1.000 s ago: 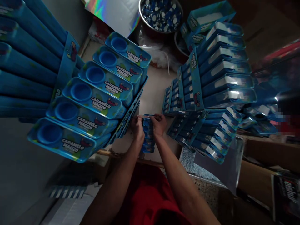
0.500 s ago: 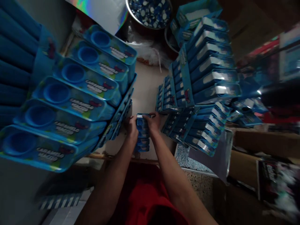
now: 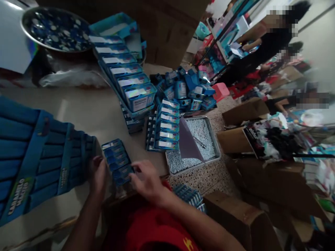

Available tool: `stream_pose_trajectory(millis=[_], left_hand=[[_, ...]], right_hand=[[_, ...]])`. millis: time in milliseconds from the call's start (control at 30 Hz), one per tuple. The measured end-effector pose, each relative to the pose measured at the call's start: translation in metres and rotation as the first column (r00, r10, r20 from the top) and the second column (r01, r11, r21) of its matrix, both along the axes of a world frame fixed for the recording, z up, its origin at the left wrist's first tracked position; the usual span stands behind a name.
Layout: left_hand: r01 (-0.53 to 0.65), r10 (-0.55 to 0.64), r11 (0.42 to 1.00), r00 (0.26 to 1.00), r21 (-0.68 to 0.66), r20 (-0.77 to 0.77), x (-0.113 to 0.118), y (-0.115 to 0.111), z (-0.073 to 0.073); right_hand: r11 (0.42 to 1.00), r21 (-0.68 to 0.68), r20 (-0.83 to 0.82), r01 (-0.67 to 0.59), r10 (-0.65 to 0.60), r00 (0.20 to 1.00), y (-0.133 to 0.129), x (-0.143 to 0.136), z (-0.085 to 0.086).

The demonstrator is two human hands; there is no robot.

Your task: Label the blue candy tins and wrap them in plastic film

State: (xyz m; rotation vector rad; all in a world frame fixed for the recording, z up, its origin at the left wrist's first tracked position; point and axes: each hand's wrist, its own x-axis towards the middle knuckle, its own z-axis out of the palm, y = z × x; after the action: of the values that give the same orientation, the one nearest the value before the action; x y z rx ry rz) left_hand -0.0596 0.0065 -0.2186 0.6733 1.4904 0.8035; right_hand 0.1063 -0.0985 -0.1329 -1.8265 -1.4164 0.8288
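Left of the small blue boxes [image 3: 117, 160] on the counter [image 3: 78, 108], the left hand [image 3: 98, 176] is too blurred to tell its fingers' state, beyond it a stack [image 3: 54, 153] is cut off, and at their right the right hand [image 3: 148, 182] has fingers loosely spread.

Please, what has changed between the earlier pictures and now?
The right hand has moved from the far end of the small box row to its near end; the left hand has drawn back along its left side. Touch is unclear. The view has swung right. The metal bowl stays filled.
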Motion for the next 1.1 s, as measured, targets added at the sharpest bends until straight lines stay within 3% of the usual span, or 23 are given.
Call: stream_pose_trajectory(millis=[33, 67, 100, 167, 200, 233, 300, 367, 433, 500, 567, 667, 767, 800, 867, 933, 1033, 1100], left_hand=[[0.031, -0.019, 0.998, 0.982, 0.061, -0.185, -0.002, -0.019, 0.005], [0.099, -0.065, 0.99, 0.949, 0.097, -0.308, -0.002, -0.039, 0.012], [0.131, -0.071, 0.983, 0.917, 0.128, -0.391, 0.001, -0.058, 0.019], [0.307, -0.23, 0.941, 0.889, 0.143, -0.395, 0.018, -0.089, 0.037], [0.358, -0.292, 0.923, 0.889, 0.138, -0.353, 0.032, -0.1, 0.048], [0.425, -0.383, 0.899, 0.88, 0.106, -0.279, 0.05, -0.108, 0.06], [0.571, -0.572, 0.818, 0.82, 0.064, 0.001, 0.093, -0.117, 0.085], [0.599, -0.588, 0.797, 0.735, 0.083, 0.338, 0.14, -0.12, 0.104], [0.58, -0.513, 0.812, 0.662, 0.061, 0.546, 0.182, -0.122, 0.117], [0.527, -0.423, 0.85, 0.666, 0.013, 0.614, 0.212, -0.124, 0.121], [0.466, -0.352, 0.884, 0.715, -0.036, 0.604, 0.226, -0.127, 0.118], [0.531, -0.38, 0.836, 0.743, -0.139, 0.55, 0.218, -0.131, 0.105], [0.631, -0.48, 0.756, 0.716, -0.174, 0.507, 0.189, -0.132, 0.088], [0.641, -0.499, 0.752, 0.706, -0.154, 0.503, 0.178, -0.132, 0.083], [0.659, -0.534, 0.745, 0.681, -0.102, 0.501, 0.156, -0.132, 0.077], [0.676, -0.591, 0.735, 0.676, -0.051, 0.439, 0.134, -0.132, 0.077], [0.629, -0.632, 0.775, 0.774, 0.059, 0.042, 0.102, -0.128, 0.089], [0.601, -0.537, 0.772, 0.791, 0.208, -0.293, 0.085, -0.121, 0.101]], right_hand=[[0.994, 0.107, 0.164, 0.029, -0.047, 0.985, -0.026, 0.022, 0.019], [0.962, 0.232, 0.319, 0.145, -0.216, 0.923, -0.047, 0.048, 0.035], [0.889, 0.392, 0.422, 0.235, -0.401, 0.813, -0.062, 0.077, 0.048], [0.816, 0.424, 0.537, 0.394, -0.577, 0.616, -0.076, 0.137, 0.06], [0.835, 0.357, 0.574, 0.418, -0.55, 0.607, -0.078, 0.163, 0.06], [0.875, 0.27, 0.593, 0.402, -0.48, 0.647, -0.079, 0.184, 0.058], [0.928, 0.143, 0.629, 0.343, -0.353, 0.692, -0.086, 0.204, 0.052], [0.95, 0.125, 0.696, 0.287, -0.29, 0.657, -0.107, 0.195, 0.048], [0.958, 0.154, 0.756, 0.241, -0.271, 0.596, -0.139, 0.165, 0.047], [0.971, 0.142, 0.751, 0.191, -0.231, 0.618, -0.173, 0.13, 0.047], [0.988, 0.099, 0.68, 0.114, -0.151, 0.717, -0.197, 0.104, 0.049], [0.985, 0.133, 0.49, 0.108, -0.16, 0.857, -0.204, 0.104, 0.06], [0.942, 0.192, 0.409, 0.275, -0.331, 0.851, -0.177, 0.148, 0.073], [0.956, 0.151, 0.418, 0.254, -0.294, 0.86, -0.164, 0.166, 0.074], [0.998, 0.002, 0.371, 0.068, -0.064, 0.927, -0.139, 0.195, 0.068], [0.982, -0.14, 0.168, -0.128, 0.151, 0.974, -0.119, 0.206, 0.054], [0.949, -0.223, -0.075, -0.222, 0.21, 0.975, -0.103, 0.194, 0.039], [0.93, -0.243, -0.131, -0.276, 0.25, 0.959, -0.096, 0.178, 0.04]])
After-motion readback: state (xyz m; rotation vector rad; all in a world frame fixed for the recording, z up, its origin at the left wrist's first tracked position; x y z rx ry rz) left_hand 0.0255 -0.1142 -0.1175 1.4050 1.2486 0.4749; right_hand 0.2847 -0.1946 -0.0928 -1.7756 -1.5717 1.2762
